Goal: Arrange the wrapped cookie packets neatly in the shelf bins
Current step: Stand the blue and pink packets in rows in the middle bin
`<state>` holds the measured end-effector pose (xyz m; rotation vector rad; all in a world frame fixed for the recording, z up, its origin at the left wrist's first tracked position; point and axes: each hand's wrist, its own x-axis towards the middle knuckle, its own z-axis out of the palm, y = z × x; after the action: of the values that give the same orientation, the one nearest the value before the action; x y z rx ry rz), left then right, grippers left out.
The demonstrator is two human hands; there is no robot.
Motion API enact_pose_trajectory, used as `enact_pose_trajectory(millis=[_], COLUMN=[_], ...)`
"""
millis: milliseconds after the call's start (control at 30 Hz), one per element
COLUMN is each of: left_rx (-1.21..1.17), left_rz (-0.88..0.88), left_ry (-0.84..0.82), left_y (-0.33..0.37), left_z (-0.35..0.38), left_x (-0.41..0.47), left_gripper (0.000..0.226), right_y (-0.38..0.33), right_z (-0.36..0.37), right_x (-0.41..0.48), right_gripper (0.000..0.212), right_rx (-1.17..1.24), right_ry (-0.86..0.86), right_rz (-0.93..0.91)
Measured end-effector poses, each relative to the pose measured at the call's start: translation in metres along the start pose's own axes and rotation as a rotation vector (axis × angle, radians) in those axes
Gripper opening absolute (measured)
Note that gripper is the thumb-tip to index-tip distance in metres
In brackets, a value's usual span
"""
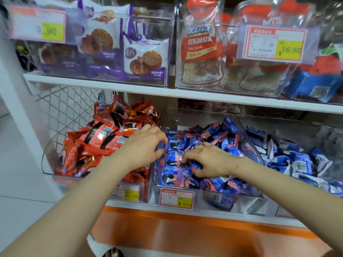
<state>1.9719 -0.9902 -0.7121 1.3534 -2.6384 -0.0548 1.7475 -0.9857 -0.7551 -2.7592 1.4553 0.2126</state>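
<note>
Reaching over an orange strip [167,225] below the front edge of the lower shelf [222,215], two bare forearms lead to the clear bins standing along that edge. The left bin [48,154] carries a red-framed label [128,192] whose yellow patch reads 27.80; the label [177,198] on the middle bin [250,145] shows a ¥ and blurred figures. The left hand [143,145] hangs over the wall between these two bins, fingers bent and tips touching the blue packets [228,143] just inside the middle bin; whether it has hold of one cannot be told. The right hand [207,160], a ring on one finger, lies in the middle bin with fingers curled down into the same packets, its grip likewise unclear. These blue-and-pink packets lie jumbled, long axes pointing every way, some barcode up. Red packets [104,134] heap in the left bin, the top ones tilted with their long axes running from front left to back right. Blue-and-white packets [297,160] fill the bin towards the right end. White wire mesh [70,108] closes the left end. On the upper shelf [130,88] stand purple cookie packs [146,60] upright, beside clear candy bags [201,47] printed 可乐味软糖 and Cola Candy, with a price tag [274,43] reading ¥16.80.
</note>
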Motion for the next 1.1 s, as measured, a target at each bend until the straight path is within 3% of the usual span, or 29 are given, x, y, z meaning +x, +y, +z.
enact_pose_trajectory(millis=[100,233,467,533,600,667,867,933,1000,1100], left_rx=[-0.007,-0.018,-0.049,-0.065,-0.068,-0.056,-0.005,-0.010,-0.022,-0.031], left_rz=[0.009,0.015,0.018,0.016,0.013,0.014,0.037,0.055,0.078,0.094], left_ry=[0.005,0.011,0.019,0.024,0.028,0.033,0.084,0.100,0.102,0.103], left_y=[-0.001,0.000,-0.003,-0.003,-0.004,-0.004,0.005,0.010,0.015,0.021], left_z=[0.000,0.000,0.002,0.002,0.003,0.003,0.005,0.007,0.009,0.011], left_x=[-0.002,-0.003,-0.004,-0.004,-0.004,-0.003,0.002,0.005,0.008,0.012], left_gripper=[0.034,0.034,0.034,0.034,0.035,0.035,0.031,0.030,0.030,0.029], right_y=[-0.012,-0.027,-0.024,-0.021,-0.011,0.005,0.057,0.074,0.083,0.083], right_z=[0.004,0.016,0.008,-0.002,-0.021,-0.044,-0.066,-0.057,-0.046,-0.039], right_x=[0.002,0.011,0.007,0.004,-0.001,-0.011,-0.043,-0.046,-0.045,-0.045], right_gripper=[0.061,0.047,0.027,0.018,0.022,0.026,0.028,0.021,0.022,0.042], right_rx=[-0.169,-0.259,0.187,0.498,0.830,0.938,0.861,0.585,0.373,0.213], right_ry=[-0.115,-0.085,-0.032,0.064,0.198,0.365,0.851,0.786,0.568,0.437], right_rz=[0.004,0.007,0.136,0.162,0.183,0.219,0.480,0.572,0.531,0.483])
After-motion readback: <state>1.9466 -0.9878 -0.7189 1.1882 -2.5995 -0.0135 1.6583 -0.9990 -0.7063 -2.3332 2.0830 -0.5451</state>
